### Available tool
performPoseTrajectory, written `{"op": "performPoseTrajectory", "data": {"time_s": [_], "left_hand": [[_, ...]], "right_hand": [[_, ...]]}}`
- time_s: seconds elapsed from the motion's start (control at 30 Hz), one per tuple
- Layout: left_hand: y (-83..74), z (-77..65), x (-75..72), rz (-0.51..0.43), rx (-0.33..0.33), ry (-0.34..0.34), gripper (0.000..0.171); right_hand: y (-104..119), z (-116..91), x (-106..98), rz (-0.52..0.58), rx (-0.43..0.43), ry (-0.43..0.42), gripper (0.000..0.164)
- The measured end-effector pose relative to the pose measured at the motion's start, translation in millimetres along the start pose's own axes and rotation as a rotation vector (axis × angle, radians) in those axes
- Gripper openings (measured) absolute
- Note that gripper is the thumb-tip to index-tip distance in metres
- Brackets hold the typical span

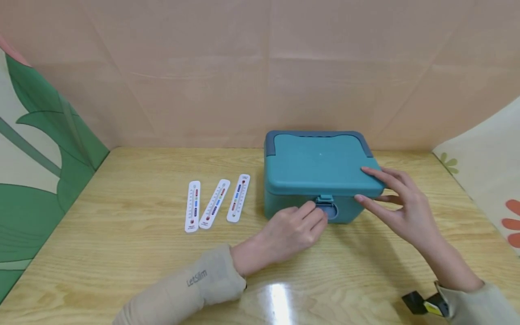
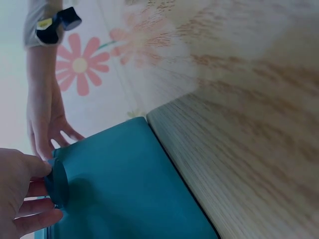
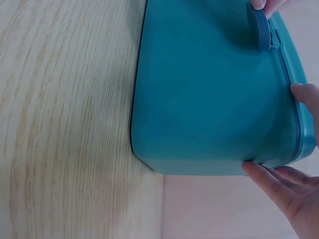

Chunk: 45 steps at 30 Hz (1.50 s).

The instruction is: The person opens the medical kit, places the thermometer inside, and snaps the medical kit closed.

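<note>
A teal storage box [image 1: 321, 167] with a closed lid and a blue-grey handle stands towards the back of the table. On its front, the round-ended latch [image 1: 330, 210] tilts outward, as the right wrist view also shows. My left hand [image 1: 294, 230] pinches this latch [image 2: 59, 184] between thumb and fingers. At the box's right front corner, my right hand [image 1: 406, 207] touches the lid edge with its thumb and the side with fairly straight, spread fingers. Left of the box lie three white thermometer strips: one leftmost [image 1: 192, 206], one slanted [image 1: 214, 204], one nearest the box [image 1: 238, 198].
The wood-grain table [image 1: 142, 203] meets a pinkish cloth backdrop [image 1: 195, 90] just behind the box. Printed panels border both sides, green leaves [image 1: 36, 180] on the left and flowers [image 1: 513, 223] on the right. A dark strap device [image 1: 426, 304] hangs at the right cuff.
</note>
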State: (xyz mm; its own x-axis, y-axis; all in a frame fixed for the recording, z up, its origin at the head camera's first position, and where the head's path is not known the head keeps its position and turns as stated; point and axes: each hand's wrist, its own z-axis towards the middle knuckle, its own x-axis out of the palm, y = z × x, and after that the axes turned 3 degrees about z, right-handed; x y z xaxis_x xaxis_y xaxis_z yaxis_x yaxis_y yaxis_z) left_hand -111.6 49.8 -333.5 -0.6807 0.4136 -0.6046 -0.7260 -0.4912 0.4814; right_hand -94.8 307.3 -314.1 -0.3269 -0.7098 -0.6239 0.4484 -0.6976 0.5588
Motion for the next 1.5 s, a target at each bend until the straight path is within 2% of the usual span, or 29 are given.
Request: {"op": "performPoseTrajectory", "data": {"time_s": [0.27,0.43,0.7,0.8,0.93,1.1,1.5], "left_hand": [[0.0,0.5,0.3,0.002,-0.006,0.002,0.025],[0.9,0.6,0.9,0.025,0.014,-0.023,0.024],[5.4,2.0,1.6,0.015,-0.021,-0.177,0.023],[9.0,1.1,1.2,0.029,-0.043,-0.209,0.025],[14.2,-1.0,0.8,0.058,-0.067,-0.208,0.027],[19.6,-2.8,-0.1,0.100,-0.096,-0.169,0.030],[29.9,-9.9,-0.9,0.040,-0.214,-0.139,0.041]], "right_hand": [[0,0,0,-0.008,0.002,-0.002,0.067],[-1,1,1,-0.009,-0.005,-0.008,0.067],[-3,0,1,-0.015,-0.014,-0.014,0.067],[-3,0,1,-0.016,-0.015,-0.015,0.067],[-2,0,1,-0.019,-0.017,-0.011,0.067],[-1,0,0,-0.011,-0.023,-0.010,0.066],[1,1,-1,-0.015,0.000,0.014,0.067]]}}
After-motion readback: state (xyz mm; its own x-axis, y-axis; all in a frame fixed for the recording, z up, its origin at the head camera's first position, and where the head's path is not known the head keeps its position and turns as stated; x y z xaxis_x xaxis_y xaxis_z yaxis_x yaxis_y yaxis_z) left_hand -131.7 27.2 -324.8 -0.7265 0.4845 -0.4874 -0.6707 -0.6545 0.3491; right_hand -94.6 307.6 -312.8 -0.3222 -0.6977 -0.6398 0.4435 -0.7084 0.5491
